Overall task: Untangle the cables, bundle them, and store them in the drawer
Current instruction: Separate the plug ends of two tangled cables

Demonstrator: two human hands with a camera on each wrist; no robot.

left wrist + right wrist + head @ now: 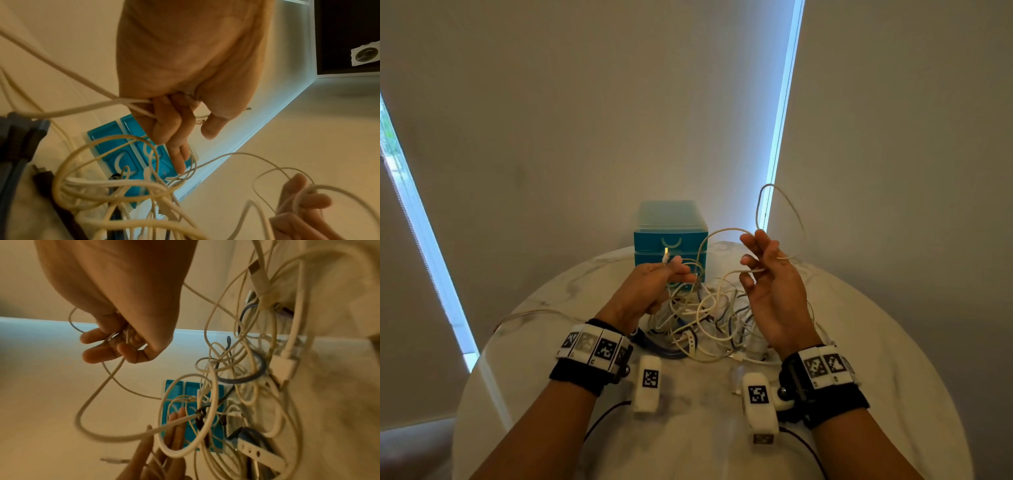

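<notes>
On the round marble table (876,342), approx. at centre, a tangle of cables (709,318) is seen, mostly white w/ some blue and dark leads; it is judged largely unsorted. Behind it, at the table's far edge, the teal drawer unit (671,236) is positioned, w/ drawers closed as far as can be told; no bundle is seen stored, so the storing step is judged not begun. One white cable (780,209) is raised clear of the pile in a tall loop, while its lower run passes back into the tangle; separation of this first cable is judged partial only. The right hand (774,291) is held palm-up right of the pile, fingers loosely curled round turns of that cable, so coiling appears to be in progress. The left hand (650,284) is held left of the pile, thumb and fingers pinched on a cable end near its connector (665,255). Remaining, by est.: all other cables, all bundling, opening drawer, stowage.
</notes>
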